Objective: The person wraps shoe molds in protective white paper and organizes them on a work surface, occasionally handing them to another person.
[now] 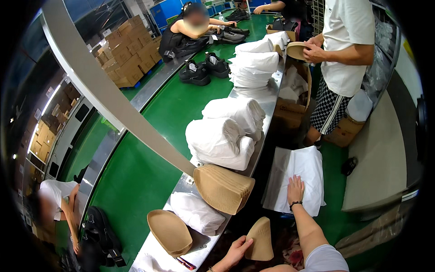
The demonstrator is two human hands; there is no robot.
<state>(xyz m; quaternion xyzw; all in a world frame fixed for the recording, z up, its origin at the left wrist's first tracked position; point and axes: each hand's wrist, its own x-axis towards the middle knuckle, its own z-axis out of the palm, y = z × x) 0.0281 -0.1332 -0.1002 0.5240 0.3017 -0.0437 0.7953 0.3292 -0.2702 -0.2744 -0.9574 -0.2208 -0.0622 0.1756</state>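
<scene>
My left hand (235, 252) is nearest, low centre, fingers & thumb pinched on the edge of a tan cardboard shoe insert (261, 239), holding it upright just off the near end of the steel ledge (267, 102); my right hand (295, 189) is a bit farther & to the right, fingers spread, palm pressed flat on a stack of white tissue sheets (304, 174) lying below the ledge, black band at the wrist; on the ledge left of my left hand sits a small pile of the same tan inserts (170, 232), lying flat, w/ a crumpled white wad (195, 211) just beyond it & a red-and-black pen (186, 263) near its edge; farther on, a bigger fanned stack of inserts (224, 188) leans on its side, touching the white tissue bundles (225, 133) behind it; more white bundles (254, 63) stacked far along the ledge; left of the ledge runs the green conveyor belt (149, 149), w/ black sandals (204, 68) on it far off; a grey beam (104, 90) crosses diag. overhead; far right a person in a white tee & checked shorts (346, 50) stands holding an insert over an open cardboard box (292, 106); another person (190, 27) leans on the belt at the far end; brown cartons (129, 50) stacked far left; a third person (59, 204) sits near left beside a black bag (102, 235).
</scene>
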